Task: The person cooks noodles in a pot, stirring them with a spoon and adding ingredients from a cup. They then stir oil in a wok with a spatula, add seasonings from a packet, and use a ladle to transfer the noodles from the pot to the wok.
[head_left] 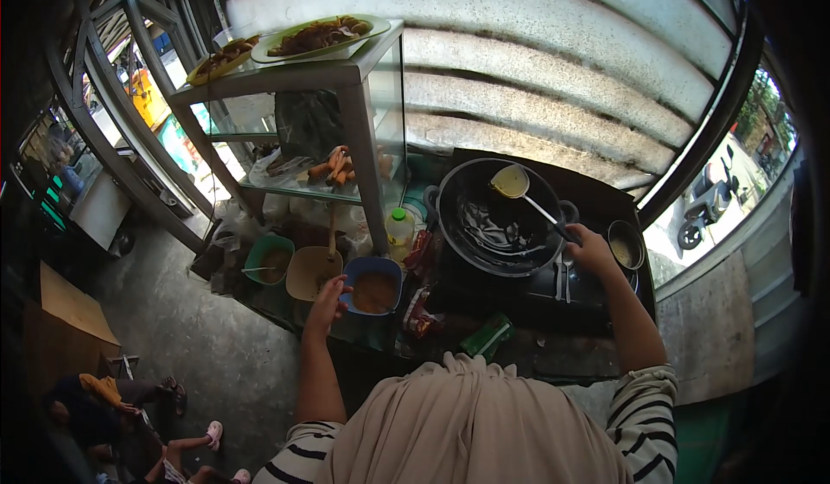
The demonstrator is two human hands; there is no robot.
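While the ladle is clasped by the right hand, its long axis slanted forward and leftward over the wok, the blue bowl is bordered closely by the left hand, whose grip cannot be made out

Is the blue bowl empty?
Not empty: the blue bowl holds an orange-brown mixture, with bare blue wall showing above it. How deep it goes, I cannot tell.
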